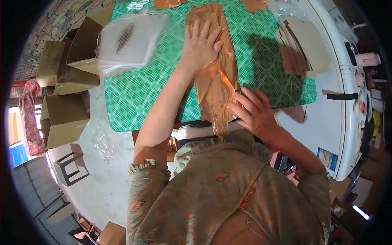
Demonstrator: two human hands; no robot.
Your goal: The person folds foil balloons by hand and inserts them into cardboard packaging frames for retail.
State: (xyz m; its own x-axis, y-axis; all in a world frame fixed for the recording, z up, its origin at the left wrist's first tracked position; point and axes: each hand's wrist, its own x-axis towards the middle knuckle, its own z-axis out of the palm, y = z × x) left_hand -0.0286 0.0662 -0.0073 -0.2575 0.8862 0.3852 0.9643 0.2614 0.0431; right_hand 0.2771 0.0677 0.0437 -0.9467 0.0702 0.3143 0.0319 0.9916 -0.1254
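Note:
A long, flat foil balloon (216, 96), shiny and copper-coloured, lies on the green checked tablecloth (167, 87). Its narrow tail points toward my body, and a crease runs bright orange along its middle. My left hand (202, 47) rests flat on its far half with the fingers spread. Over the near right edge of the foil is my right hand (255, 112), fingers apart and slightly bent, fingertips right at the edge. Parts of similar copper foil pieces (169, 3) show at the far edge of the view.
Left of the balloon lies a stack of clear plastic bags (130, 41) with dark print. Open cardboard boxes (65, 118) stand further left. Flat cardboard pieces (308, 45) sit on the right, beside a white appliance (347, 118). A grey frame (71, 167) is on the floor.

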